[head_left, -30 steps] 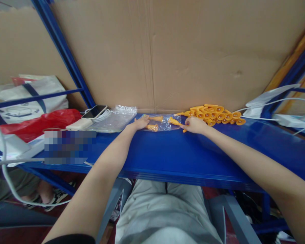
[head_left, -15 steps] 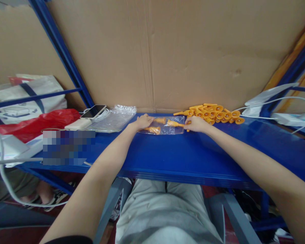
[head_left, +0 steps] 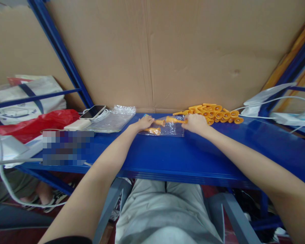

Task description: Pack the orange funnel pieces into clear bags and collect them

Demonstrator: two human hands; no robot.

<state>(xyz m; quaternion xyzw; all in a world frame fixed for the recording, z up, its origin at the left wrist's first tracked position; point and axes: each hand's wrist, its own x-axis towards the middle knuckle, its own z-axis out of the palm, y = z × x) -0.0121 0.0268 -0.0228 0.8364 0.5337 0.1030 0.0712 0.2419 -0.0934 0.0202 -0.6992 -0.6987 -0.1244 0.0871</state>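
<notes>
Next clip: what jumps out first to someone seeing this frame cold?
Probably the heap of orange plastic pieces at the back of the blue shelf, bright against the cardboard behind. Just left of it, the left hand and the right hand hold the ends of a clear plastic bag with a few orange pieces inside. A red bag lies far left.

A blue metal shelf (head_left: 193,159) stands against a brown cardboard wall (head_left: 193,57), with slanted blue frame bars (head_left: 61,54) on the left
</notes>
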